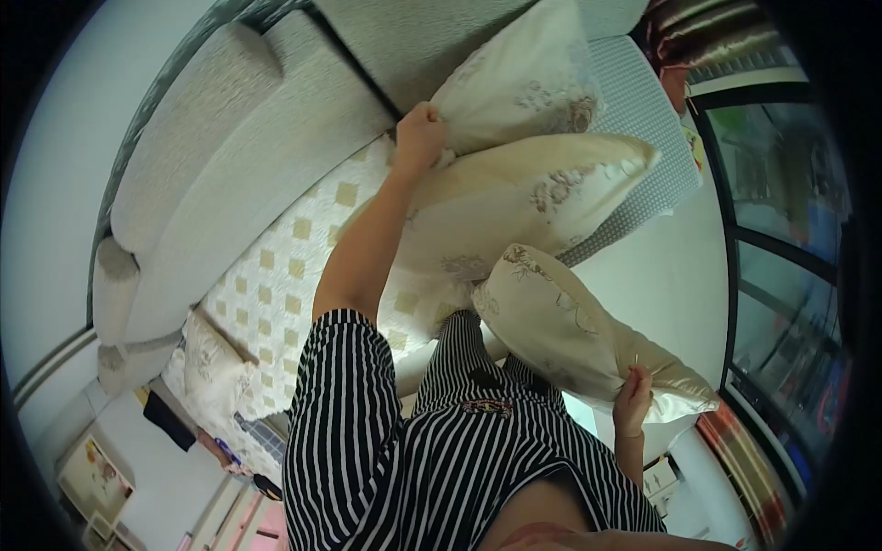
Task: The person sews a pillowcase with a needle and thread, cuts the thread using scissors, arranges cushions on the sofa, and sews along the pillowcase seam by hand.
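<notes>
My left hand (422,136) reaches forward, its fingers closed on the corner of a cream cushion (528,78) with a brown flower pattern, which leans on the sofa. My right hand (633,400), low on the right, pinches the edge of another cream flowered cushion (560,321). That cushion hangs tilted in front of my legs, off the seat. Between the two, a third matching cushion (524,197) lies on the sofa, untouched by my right hand; my left forearm passes over its near end.
A grey sofa (211,151) runs along the left, its seat covered by a white quilted cover (266,275) with beige squares. Another cushion (213,363) rests at its far left end. On the right stand dark-framed glass doors (781,174) and a curtain (749,459).
</notes>
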The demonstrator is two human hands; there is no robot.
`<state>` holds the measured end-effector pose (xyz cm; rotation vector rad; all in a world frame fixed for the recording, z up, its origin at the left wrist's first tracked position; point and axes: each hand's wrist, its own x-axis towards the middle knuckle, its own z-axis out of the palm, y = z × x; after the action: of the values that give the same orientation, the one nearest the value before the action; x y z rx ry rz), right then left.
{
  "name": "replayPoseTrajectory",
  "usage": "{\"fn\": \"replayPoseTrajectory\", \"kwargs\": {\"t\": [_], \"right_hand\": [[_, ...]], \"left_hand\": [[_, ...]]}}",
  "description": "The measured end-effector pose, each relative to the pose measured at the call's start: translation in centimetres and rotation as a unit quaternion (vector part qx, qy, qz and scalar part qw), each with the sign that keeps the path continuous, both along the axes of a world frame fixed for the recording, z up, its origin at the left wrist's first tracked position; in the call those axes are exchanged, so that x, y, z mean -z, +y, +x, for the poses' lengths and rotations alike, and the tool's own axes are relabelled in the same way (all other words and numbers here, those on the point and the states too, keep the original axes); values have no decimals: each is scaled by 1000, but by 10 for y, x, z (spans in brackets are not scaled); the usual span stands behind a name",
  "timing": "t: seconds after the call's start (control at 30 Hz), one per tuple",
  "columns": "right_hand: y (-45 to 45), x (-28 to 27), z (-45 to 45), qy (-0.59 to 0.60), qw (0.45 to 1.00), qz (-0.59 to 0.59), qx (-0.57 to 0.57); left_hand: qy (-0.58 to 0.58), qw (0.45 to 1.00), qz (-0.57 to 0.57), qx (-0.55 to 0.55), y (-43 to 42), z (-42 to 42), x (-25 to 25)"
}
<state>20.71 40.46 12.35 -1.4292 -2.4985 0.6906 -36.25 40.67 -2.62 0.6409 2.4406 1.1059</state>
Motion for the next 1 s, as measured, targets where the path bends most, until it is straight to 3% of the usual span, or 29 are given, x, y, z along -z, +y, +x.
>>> {"fn": "replayPoseTrajectory", "kwargs": {"t": [0.07,0.13,0.17,0.23,0.27,0.3,0.33,0.4,0.47,0.5,0.53,0.6,0.63,0.7,0.73,0.8,0.83,0.87,0.9,0.93,0.97,1.0], "right_hand": [[1,-6,1,-23,999,0,-26],[1,-13,-9,-36,999,-13,-37],[3,-12,-10,-27,998,1,-57],[6,-10,-15,-12,996,24,-81],[7,-10,-19,-4,996,35,-82],[8,-11,-24,-14,997,31,-75],[9,-12,-28,-24,997,27,-65],[14,-13,-39,-3,993,60,-103],[16,-12,-49,16,991,72,-112],[15,-13,-51,33,987,82,-131],[15,-14,-55,34,988,85,-125],[15,-16,-62,47,981,103,-158],[14,-17,-63,59,975,123,-173],[13,-21,-59,47,977,125,-167],[13,-25,-53,36,976,126,-173],[14,-31,-44,42,978,128,-157],[15,-35,-39,53,979,129,-149],[17,-40,-33,51,980,131,-142],[17,-48,-29,46,982,128,-129],[19,-51,-21,41,985,122,-115],[26,-56,-9,40,985,124,-110],[32,-57,3,47,985,133,-103]], "left_hand": [[-3,996,91,-13,-26,12,-41],[-85,980,162,-83,-67,-14,-78],[-9,991,111,-73,-99,-35,-110],[-56,984,123,-115,-169,-45,-217],[18,980,132,-149,-235,-83,-202],[-28,970,97,-221,-258,-65,-275],[35,960,101,-258,-320,-89,-289],[32,978,96,-183,-448,-118,-331],[82,935,-14,-344,-573,-137,-353],[167,910,-10,-381,-636,-142,-339],[200,868,-145,-432,-721,-167,-323],[194,784,-388,-444,-726,-136,-317],[240,771,-417,-417,-721,-133,-294],[274,780,-398,-398,-710,-143,-205],[284,835,-358,-306,-714,-158,-130],[321,898,-294,-68,-628,-124,-8],[82,914,-397,11,-536,-103,11],[101,917,-382,49,-463,-43,19],[51,965,-256,7,-398,11,23],[-9,979,-203,17,-363,39,61],[-85,978,-190,10,-314,72,66],[-279,946,-151,-61,-269,98,61]]}}
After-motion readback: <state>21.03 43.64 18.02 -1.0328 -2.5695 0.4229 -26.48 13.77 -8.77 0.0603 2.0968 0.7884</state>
